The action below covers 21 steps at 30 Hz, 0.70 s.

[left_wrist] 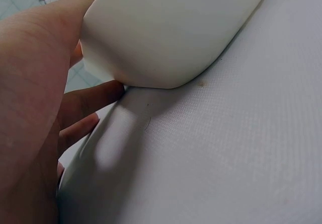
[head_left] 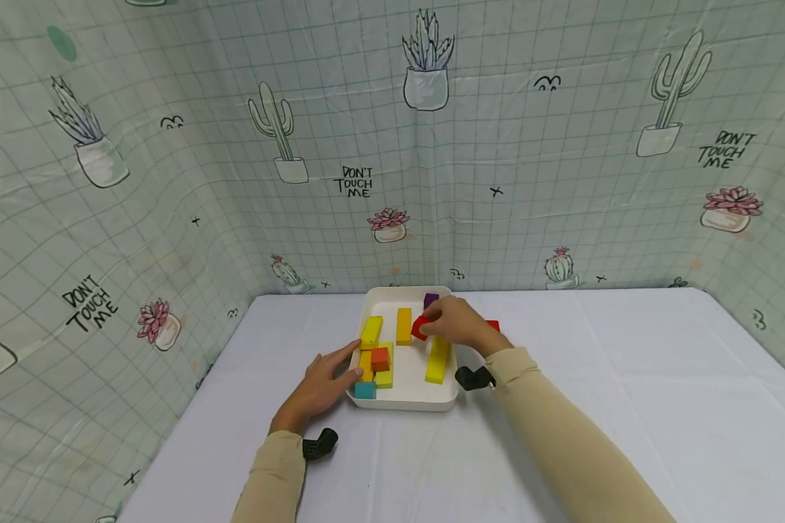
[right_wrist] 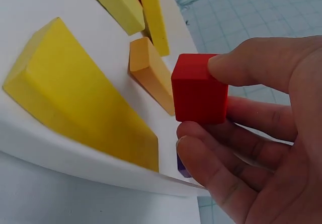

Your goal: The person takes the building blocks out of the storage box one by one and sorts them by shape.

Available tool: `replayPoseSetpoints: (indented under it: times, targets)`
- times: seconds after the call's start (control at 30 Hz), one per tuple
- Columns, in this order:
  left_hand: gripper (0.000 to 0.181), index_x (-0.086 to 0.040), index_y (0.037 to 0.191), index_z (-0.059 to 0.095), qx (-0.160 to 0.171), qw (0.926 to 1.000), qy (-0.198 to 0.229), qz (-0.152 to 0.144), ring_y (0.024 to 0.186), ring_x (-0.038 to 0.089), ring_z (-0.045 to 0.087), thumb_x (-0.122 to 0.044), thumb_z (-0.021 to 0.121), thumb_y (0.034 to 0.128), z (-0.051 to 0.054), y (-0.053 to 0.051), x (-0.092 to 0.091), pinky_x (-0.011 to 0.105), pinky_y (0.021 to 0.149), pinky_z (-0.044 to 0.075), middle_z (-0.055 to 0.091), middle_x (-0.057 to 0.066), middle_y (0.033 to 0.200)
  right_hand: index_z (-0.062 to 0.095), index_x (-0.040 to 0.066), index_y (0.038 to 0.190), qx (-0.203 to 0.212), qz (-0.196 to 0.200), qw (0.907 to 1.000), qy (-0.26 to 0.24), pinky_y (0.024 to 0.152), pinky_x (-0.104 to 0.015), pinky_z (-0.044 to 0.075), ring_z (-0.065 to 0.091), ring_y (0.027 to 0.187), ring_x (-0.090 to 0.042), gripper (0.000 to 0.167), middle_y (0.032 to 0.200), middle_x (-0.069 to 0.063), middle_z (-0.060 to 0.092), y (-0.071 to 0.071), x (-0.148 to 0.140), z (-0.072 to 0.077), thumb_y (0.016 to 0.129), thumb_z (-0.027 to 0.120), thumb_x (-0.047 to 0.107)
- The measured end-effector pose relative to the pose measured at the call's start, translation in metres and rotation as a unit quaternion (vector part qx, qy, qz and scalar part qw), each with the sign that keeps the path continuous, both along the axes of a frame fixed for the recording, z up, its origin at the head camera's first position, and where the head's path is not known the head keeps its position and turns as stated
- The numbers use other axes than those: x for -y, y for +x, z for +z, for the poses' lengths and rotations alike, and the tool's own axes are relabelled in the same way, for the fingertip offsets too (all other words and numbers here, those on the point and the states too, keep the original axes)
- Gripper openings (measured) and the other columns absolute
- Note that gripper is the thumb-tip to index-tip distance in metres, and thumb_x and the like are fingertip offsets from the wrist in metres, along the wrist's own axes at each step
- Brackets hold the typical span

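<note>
My right hand (head_left: 456, 321) pinches a red cube (right_wrist: 200, 90) between thumb and fingers, above the right side of a white tray (head_left: 405, 402). At the tray's left rim, my left hand (head_left: 323, 381) holds the tray wall, thumb over the edge and fingers against the outside. Below the right hand a long yellow block (head_left: 437, 363) lies along the right wall. A purple block (head_left: 431, 298) sits at the far right corner. An orange-yellow block (head_left: 403, 327) lies near the tray's middle.
On the tray's left side are several yellow blocks (head_left: 371, 330), an orange-red cube (head_left: 380, 359) on top of them, and a blue block (head_left: 365, 391) at the near corner. Another red block (head_left: 493, 325) shows on the table, partly behind the right wrist. A patterned cloth (head_left: 497, 240) hangs behind.
</note>
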<state>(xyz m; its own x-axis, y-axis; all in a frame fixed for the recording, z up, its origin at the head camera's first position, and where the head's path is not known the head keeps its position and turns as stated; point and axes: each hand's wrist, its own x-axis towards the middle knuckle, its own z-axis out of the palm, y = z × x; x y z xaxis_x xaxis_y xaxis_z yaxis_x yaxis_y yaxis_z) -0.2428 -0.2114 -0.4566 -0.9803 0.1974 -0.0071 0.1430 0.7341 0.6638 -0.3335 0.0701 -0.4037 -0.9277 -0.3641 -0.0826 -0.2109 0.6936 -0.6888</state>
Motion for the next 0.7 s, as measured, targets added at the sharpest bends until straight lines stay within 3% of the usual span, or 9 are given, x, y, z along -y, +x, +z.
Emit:
replayPoseSetpoints:
  times: [0.33, 0.7]
  targets:
    - [0.063, -0.022, 0.156, 0.040, -0.009, 0.9999, 0.003, -0.008, 0.147, 0.032, 0.031, -0.039, 0.059, 0.0987, -0.001, 0.001, 0.001, 0.057, 0.121, 0.001, 0.041, 0.007, 0.156, 0.067, -0.001, 0.124, 0.031, -0.020, 0.9958, -0.084, 0.075, -0.032, 0.060, 0.069, 0.081, -0.024, 0.040, 0.109, -0.013, 0.067, 0.007, -0.005, 0.003, 0.090, 0.073, 0.020]
    - [0.062, -0.022, 0.156, 0.039, -0.008, 0.9999, 0.004, -0.011, 0.147, 0.031, 0.030, -0.039, 0.058, 0.0995, -0.001, -0.001, 0.001, 0.056, 0.121, -0.001, 0.041, 0.006, 0.157, 0.065, 0.000, 0.121, 0.063, -0.028, 0.9850, -0.158, 0.078, -0.034, 0.061, 0.071, 0.080, -0.025, 0.036, 0.108, -0.014, 0.065, 0.014, -0.015, 0.000, 0.091, 0.070, 0.019]
